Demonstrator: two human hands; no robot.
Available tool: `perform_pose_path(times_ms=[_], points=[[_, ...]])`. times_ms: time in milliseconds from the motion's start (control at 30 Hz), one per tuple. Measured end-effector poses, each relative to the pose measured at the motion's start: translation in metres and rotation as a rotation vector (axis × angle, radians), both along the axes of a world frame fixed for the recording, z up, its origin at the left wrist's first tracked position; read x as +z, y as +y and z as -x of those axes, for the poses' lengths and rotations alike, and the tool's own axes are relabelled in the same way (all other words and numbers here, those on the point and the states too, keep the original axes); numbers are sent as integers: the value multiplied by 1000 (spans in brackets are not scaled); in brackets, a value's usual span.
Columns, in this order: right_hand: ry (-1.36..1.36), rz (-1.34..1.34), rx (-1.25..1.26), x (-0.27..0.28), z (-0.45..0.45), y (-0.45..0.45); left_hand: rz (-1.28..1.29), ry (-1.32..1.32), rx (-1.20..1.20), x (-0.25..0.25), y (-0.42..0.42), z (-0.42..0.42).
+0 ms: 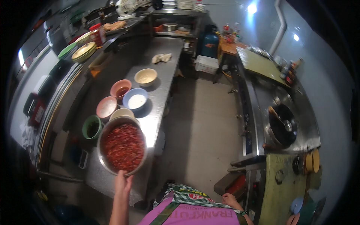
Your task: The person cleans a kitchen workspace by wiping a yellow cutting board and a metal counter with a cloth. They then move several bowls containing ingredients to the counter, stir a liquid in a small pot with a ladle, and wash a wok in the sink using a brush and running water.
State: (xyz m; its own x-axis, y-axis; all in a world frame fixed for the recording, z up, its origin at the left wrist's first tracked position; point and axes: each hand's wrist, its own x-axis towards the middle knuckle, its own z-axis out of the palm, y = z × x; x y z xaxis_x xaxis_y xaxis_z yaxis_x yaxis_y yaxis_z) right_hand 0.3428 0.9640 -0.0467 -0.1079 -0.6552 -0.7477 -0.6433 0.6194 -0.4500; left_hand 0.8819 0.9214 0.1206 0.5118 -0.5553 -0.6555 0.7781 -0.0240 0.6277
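Note:
My left hand (123, 181) grips the near rim of a large steel bowl (100, 157). Inside the bowl is a mass of chopped red pieces (123, 147) that look like chillies. The bowl is over the near part of the steel worktable, overlapping a cream bowl (122, 113) in the picture; whether it rests on the table I cannot tell. My right hand (230, 200) is low at my right side, fingers curled, and whatever is in them is not visible. Just past it is a brown container (222, 185) with something red inside.
On the worktable (168, 47) are a green bowl (92, 127), two pink bowls (107, 107) (121, 88), a blue bowl with white contents (137, 101), a pale yellow bowl (145, 77) and a cloth (161, 58). Across the aisle a wok (282, 132) sits at the stove.

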Motion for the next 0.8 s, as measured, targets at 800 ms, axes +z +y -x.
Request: perform_pose_path(times_ms=[800], points=[[992,61,-853,64,167,246,82,241,-2069,128,-88,639]])
